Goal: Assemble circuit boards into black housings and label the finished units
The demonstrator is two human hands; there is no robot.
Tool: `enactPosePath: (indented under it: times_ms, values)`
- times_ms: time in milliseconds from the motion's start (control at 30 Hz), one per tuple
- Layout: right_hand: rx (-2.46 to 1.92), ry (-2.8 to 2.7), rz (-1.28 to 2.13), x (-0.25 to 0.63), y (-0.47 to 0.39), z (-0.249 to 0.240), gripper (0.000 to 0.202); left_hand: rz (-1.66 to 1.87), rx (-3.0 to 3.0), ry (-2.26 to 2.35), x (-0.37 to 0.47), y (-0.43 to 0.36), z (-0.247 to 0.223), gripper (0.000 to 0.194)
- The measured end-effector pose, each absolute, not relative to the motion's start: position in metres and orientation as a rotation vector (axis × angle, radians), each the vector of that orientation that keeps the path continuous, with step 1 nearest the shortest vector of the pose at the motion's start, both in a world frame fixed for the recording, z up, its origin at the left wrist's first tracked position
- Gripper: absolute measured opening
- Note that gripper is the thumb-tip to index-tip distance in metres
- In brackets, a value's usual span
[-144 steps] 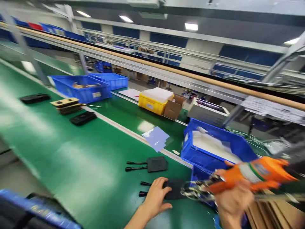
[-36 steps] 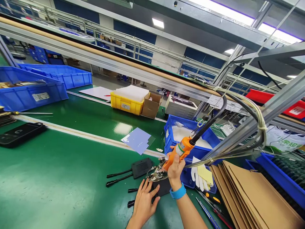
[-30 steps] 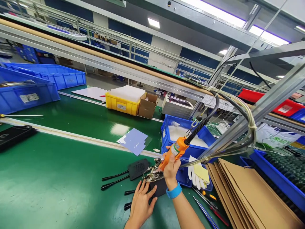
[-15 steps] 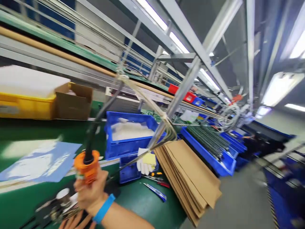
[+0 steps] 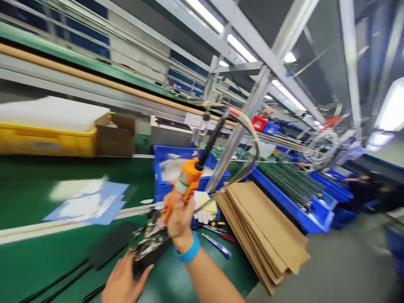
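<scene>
My right hand point(image 5: 180, 219), with a blue band at the wrist, is closed round an orange electric screwdriver point(image 5: 188, 174). The tool leans with its cabled end up and to the right; its tip is hidden behind the hand and the parts below. At the bottom, my left hand point(image 5: 124, 277) grips the near end of a black part with shiny metal pieces point(image 5: 151, 248), thumb on one side and fingers on the other. A flat black piece point(image 5: 112, 244) with long dark rods lies on the green bench to the left.
Blue sheets point(image 5: 91, 206) lie at left. Behind are a yellow bin point(image 5: 47, 141), a cardboard box point(image 5: 115, 136) and a blue bin point(image 5: 159, 176). Right of my hands are a utility knife point(image 5: 217, 245), white gloves point(image 5: 202, 214) and stacked cardboard sheets point(image 5: 265, 227). A metal post point(image 5: 235, 145) rises behind.
The screwdriver in my right hand has moved right and now leans to the right instead of standing nearly upright. My left hand and the black part show more fully. The view has shifted.
</scene>
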State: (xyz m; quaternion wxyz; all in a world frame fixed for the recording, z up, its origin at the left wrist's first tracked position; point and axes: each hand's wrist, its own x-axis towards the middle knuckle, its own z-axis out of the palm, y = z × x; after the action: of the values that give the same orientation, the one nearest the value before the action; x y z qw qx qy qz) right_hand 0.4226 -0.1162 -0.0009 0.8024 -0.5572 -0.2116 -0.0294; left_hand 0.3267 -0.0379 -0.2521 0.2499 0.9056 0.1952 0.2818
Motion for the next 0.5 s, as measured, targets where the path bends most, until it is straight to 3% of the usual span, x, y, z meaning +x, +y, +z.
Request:
enactPosePath:
  times_ms: [500]
  values:
    - [-1.239, -0.500, -0.018, 0.408, -0.112, -0.076, 0.042, 0.666, 2.363, 0.665, 0.318, -0.053, -0.234, 0.085]
